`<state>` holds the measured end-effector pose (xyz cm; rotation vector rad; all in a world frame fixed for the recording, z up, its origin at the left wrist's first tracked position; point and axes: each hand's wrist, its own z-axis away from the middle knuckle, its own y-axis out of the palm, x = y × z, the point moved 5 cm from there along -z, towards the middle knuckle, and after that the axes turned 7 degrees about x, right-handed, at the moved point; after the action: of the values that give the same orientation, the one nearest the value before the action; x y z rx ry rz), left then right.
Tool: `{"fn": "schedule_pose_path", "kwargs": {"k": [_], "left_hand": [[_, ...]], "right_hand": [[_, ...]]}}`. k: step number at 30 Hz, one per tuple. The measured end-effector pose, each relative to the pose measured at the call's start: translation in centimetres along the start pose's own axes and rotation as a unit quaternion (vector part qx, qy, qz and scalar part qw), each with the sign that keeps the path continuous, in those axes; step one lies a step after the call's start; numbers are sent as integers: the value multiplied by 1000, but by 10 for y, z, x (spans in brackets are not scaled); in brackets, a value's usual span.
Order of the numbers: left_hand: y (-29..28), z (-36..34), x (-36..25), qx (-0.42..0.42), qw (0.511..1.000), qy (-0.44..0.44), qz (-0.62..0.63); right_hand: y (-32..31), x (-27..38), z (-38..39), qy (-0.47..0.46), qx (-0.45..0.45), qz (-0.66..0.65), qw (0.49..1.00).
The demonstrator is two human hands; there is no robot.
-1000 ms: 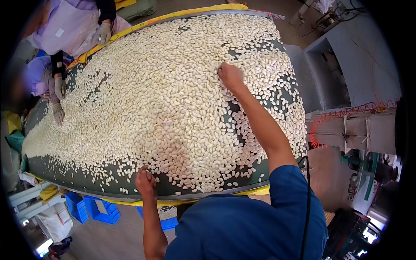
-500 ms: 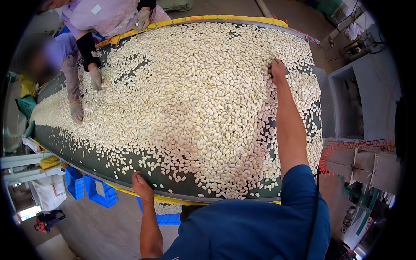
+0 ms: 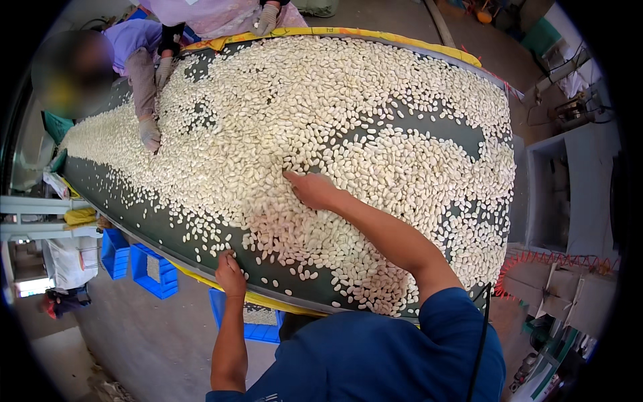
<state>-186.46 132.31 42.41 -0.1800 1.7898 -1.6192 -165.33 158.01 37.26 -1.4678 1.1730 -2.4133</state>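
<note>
White beans (image 3: 382,161) lie thickly over a wide dark-green sorting table (image 3: 435,130), with bare curved streaks among them. My right hand (image 3: 308,187) reaches onto the middle of the spread, index finger stretched out among the beans, touching them. Near the front rim at lower left, my left hand (image 3: 230,271) has its fingers curled together beside a few loose beans; whatever is between them, if anything, is hidden.
Two co-workers' gloved hands work at the far left: one glove (image 3: 149,134) in the beans, another (image 3: 266,20) at the yellow-lined rim (image 3: 348,32). Blue crates (image 3: 154,271) stand below the near edge. A red coiled hose (image 3: 529,258) and grey machinery (image 3: 569,194) are at right.
My right hand has swept from the far right toward the middle, and a bare green streak has appeared behind it. My left hand has shifted slightly. The view has shifted too.
</note>
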Motion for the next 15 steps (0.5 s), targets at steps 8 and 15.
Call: {"fn": "schedule_pose_path", "kwargs": {"k": [8, 15], "left_hand": [[-6, -13, 17, -10, 1000, 7, -16], [-16, -28, 25, 1, 1000, 3, -10]], "right_hand": [[-105, -61, -70, 6, -192, -281, 941], [-136, -59, -212, 25, -270, -92, 958]]}}
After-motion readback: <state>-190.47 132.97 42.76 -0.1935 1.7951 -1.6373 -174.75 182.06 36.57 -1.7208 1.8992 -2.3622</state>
